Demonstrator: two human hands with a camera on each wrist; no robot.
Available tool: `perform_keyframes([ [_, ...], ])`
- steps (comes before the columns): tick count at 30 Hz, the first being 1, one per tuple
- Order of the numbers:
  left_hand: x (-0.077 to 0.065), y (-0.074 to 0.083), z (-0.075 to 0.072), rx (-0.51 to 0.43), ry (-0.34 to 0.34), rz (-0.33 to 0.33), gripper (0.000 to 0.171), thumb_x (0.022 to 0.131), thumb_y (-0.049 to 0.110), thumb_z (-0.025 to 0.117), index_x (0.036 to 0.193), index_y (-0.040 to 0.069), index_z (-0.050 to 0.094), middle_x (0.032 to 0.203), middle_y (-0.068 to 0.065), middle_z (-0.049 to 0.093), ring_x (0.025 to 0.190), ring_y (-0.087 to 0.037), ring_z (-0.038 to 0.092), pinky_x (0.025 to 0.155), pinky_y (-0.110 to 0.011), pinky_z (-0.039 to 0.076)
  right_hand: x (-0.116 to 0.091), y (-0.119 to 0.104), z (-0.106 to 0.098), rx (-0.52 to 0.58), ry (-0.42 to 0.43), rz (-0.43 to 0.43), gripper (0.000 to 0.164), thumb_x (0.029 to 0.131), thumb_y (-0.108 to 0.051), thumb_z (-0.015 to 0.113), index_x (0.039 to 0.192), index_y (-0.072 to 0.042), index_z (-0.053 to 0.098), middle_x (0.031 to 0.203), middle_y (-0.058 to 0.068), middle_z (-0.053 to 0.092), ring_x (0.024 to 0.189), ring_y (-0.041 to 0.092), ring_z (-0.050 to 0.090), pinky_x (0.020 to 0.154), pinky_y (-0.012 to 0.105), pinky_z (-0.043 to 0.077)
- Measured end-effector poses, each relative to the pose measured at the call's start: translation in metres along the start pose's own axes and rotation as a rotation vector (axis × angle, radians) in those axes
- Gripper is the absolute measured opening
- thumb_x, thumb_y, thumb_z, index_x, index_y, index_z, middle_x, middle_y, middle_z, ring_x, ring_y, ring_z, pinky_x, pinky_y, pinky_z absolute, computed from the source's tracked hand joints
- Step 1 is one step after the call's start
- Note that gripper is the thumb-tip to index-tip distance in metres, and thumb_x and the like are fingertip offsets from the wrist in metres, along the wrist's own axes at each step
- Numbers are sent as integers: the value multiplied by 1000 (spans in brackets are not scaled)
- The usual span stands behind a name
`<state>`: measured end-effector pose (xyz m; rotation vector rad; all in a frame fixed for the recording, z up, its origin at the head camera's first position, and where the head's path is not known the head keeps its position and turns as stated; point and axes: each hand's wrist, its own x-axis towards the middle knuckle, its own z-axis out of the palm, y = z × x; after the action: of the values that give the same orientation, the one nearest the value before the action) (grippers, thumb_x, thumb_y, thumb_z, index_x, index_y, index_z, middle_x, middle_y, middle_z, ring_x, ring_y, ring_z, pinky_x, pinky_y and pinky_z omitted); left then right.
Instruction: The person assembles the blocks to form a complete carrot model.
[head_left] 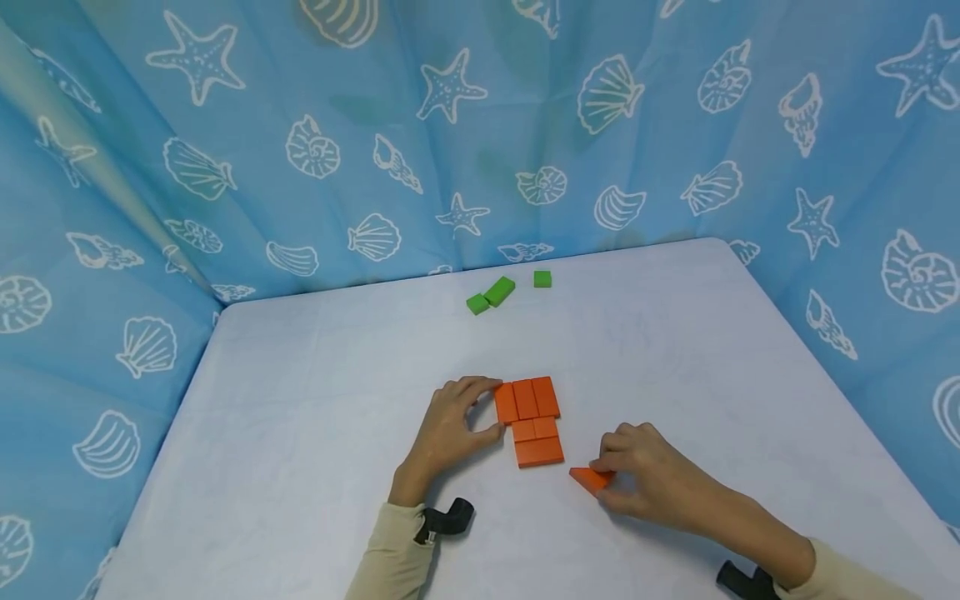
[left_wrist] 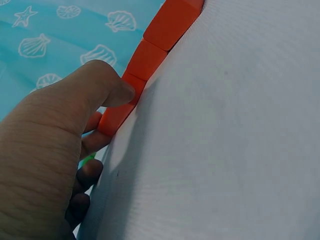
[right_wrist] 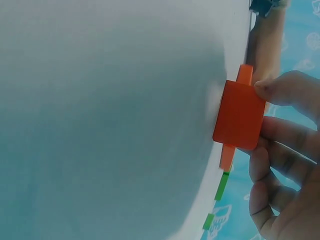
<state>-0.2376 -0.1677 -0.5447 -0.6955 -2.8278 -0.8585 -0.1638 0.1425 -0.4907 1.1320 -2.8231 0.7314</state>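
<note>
Several orange blocks [head_left: 538, 451] lie flat together on the white table, three side by side in the far row and more set against them on the near side. My left hand [head_left: 448, 431] pinches the leftmost far block [head_left: 506, 404], thumb at its near end and index finger at its far end. In the left wrist view, the thumb [left_wrist: 117, 93] presses the side of this orange row. To the right of the group, my right hand [head_left: 651, 475] pinches another orange block [right_wrist: 240, 115] between thumb and fingers. That block is tilted, with its broad face toward the right wrist camera.
Toward the far edge of the table [head_left: 337, 367] lie three green blocks, two touching [head_left: 499, 291] and a single one [head_left: 542, 279] to their right. A blue curtain [head_left: 525, 125] with white shells and starfish hangs behind the table and along its sides.
</note>
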Motion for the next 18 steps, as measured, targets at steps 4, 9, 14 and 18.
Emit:
perform_keyframes([
  [4,0,0,1,-10,1,-7,58,84,44,70,138,24,59,136,5,57,103,-14,51,87,-37,39,2,-6,2,17,-39,-6,15,77,-21,82,92,-19,78,86,-21,55,85,3,48,78,34,42],
  [9,0,-1,2,-16,4,-7,57,85,43,70,138,25,59,136,5,56,106,-14,51,89,-37,40,6,-11,6,6,-17,-69,18,77,-22,83,94,-19,79,88,-19,56,87,4,49,78,33,41],
  [14,-2,0,1,-24,9,-5,57,85,42,70,138,25,59,136,5,57,107,-15,51,88,-37,40,13,-17,9,-18,-5,-115,21,77,-24,84,97,-18,79,90,-16,58,88,6,49,79,33,41],
  [18,-2,0,2,-26,15,2,57,85,42,71,138,25,59,136,5,57,106,-15,51,88,-38,40,21,-21,13,-44,-2,-126,23,79,-25,83,100,-18,79,93,-14,61,90,8,51,78,32,42],
])
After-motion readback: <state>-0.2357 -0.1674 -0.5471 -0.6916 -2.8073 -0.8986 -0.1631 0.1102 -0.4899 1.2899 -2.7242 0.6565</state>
